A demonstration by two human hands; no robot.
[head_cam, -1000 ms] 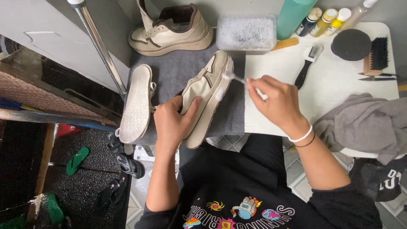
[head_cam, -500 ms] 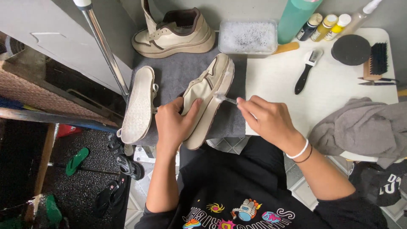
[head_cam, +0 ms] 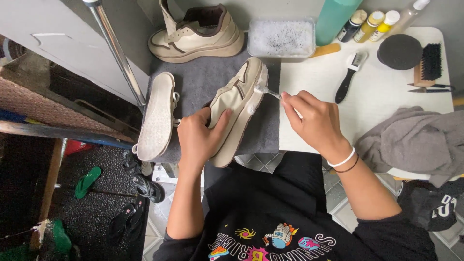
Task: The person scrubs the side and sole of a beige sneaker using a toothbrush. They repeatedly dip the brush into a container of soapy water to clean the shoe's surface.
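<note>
Her left hand (head_cam: pixel 200 135) grips the cream sneaker (head_cam: pixel 237 106) while the right hand (head_cam: pixel 314 121) pinches a small brush (head_cam: pixel 268 91), scrubbing the sole edge.

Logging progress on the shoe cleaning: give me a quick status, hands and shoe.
Left hand grips cream sneaker on its side. Right hand holds small brush against the sole edge. Nothing in the way.
</note>
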